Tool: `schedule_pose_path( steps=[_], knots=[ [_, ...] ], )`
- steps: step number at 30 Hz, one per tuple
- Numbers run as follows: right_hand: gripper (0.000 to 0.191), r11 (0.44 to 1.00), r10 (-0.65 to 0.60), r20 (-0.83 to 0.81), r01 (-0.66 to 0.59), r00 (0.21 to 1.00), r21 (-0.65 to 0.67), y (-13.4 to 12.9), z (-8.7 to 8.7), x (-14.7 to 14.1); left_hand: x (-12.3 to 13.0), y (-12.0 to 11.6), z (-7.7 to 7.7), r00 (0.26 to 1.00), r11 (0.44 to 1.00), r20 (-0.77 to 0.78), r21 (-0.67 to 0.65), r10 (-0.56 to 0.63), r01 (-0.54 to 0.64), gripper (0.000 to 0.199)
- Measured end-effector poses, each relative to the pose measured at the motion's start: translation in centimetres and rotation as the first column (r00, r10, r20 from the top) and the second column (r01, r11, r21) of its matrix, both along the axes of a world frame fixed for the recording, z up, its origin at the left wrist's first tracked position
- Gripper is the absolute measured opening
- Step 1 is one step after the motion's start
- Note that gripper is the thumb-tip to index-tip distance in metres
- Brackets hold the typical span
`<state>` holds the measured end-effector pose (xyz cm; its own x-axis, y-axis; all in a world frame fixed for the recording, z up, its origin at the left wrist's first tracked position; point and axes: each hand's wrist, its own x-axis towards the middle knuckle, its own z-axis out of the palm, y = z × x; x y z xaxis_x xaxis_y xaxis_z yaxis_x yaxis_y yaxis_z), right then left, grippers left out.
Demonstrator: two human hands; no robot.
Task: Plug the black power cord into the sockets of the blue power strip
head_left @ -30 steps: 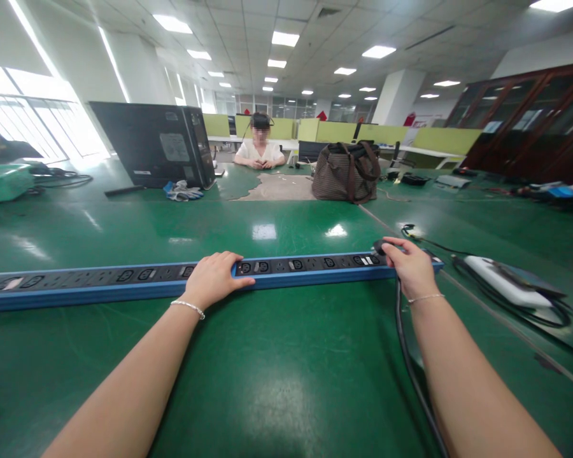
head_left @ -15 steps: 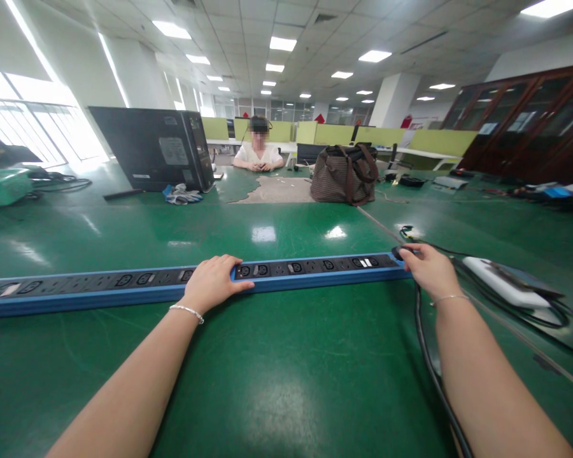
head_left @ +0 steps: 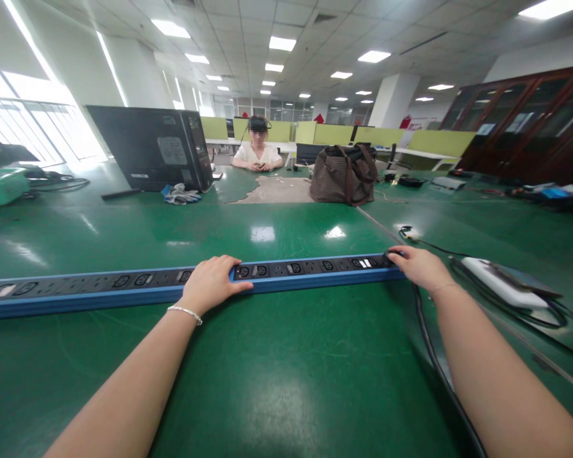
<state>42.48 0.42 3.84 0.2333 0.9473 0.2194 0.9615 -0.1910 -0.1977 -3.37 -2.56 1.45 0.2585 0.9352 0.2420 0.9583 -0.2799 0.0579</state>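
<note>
A long blue power strip (head_left: 305,275) with a black face of sockets lies across the green table (head_left: 286,356). My left hand (head_left: 213,280) grips the strip near its middle, thumb on the near side and fingers over the top. At the strip's right end my right hand (head_left: 420,267) is closed, fingertips pinching a small black part that is mostly hidden. A thick black cable (head_left: 427,343) runs from below that hand toward the bottom right.
A black computer case (head_left: 148,149) and gloves (head_left: 181,194) stand at the back left, a brown bag (head_left: 344,175) behind the middle. A white device (head_left: 503,283) with cables lies right. Across the table sits a person (head_left: 256,152); a green basket (head_left: 2,186) is far left.
My right hand has moved slightly left, bringing the black part over the strip's right end. My left hand stays on the strip.
</note>
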Motion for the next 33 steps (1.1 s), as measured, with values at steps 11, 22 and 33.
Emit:
schedule_pose_path(
  steps=[11,22,33],
  knots=[
    [0.043,0.999,0.041,0.06,-0.043,0.997,0.034,0.2,-1.1,0.0,0.1,-0.1,0.2,1.0,1.0,0.016,-0.02,0.006,-0.006,0.068],
    [0.041,0.999,0.037,0.064,-0.037,0.997,-0.006,0.3,-1.0,-0.7,0.1,-0.2,0.1,1.0,1.0,0.023,-0.024,0.007,-0.007,0.07],
    [0.041,0.997,0.068,-0.062,-0.065,0.996,0.039,0.7,-2.0,0.5,0.3,-0.5,0.1,1.0,1.0,0.023,0.011,-0.005,0.005,0.068]
  ],
)
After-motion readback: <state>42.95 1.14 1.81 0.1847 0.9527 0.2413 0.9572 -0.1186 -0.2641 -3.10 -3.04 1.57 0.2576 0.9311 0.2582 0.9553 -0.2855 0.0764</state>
